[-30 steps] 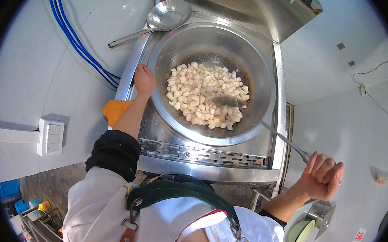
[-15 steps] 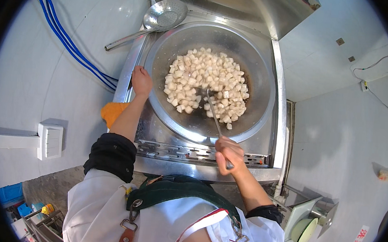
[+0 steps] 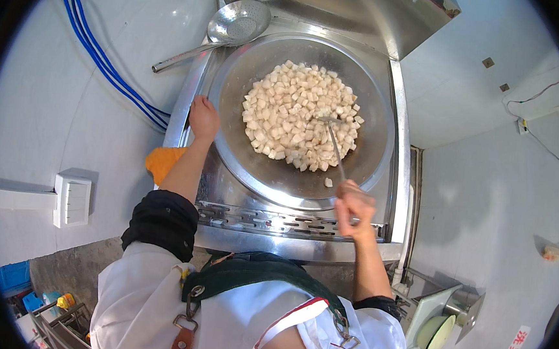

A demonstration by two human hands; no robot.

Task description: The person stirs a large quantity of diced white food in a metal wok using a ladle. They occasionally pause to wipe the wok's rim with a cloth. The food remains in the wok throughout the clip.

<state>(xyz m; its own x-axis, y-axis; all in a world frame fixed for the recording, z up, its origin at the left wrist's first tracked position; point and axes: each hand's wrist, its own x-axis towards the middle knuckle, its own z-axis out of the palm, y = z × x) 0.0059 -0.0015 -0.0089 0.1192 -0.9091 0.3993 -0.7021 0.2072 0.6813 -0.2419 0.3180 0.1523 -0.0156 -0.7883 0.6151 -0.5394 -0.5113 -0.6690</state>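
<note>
A big metal wok holds a heap of pale cubed food pieces; one loose cube lies lower on the wall. My right hand, slightly blurred, is wrapped round the handle of a long metal wok spatula over the near right rim. The spatula's head rests among the cubes right of centre, partly hidden, so its exact shape is unclear. My left hand is closed at the wok's left rim. What its fingers grip, if anything, is hidden.
A perforated skimmer lies at the back left of the steel stove. An orange cloth hangs beside my left forearm. Blue cables run down the left wall, above a white switch box. A green bowl stands low right.
My right hand and the spatula have moved right, and the spatula's head has shifted right. The gap in the cubes has closed into a rounder heap. My left hand has stayed put.
</note>
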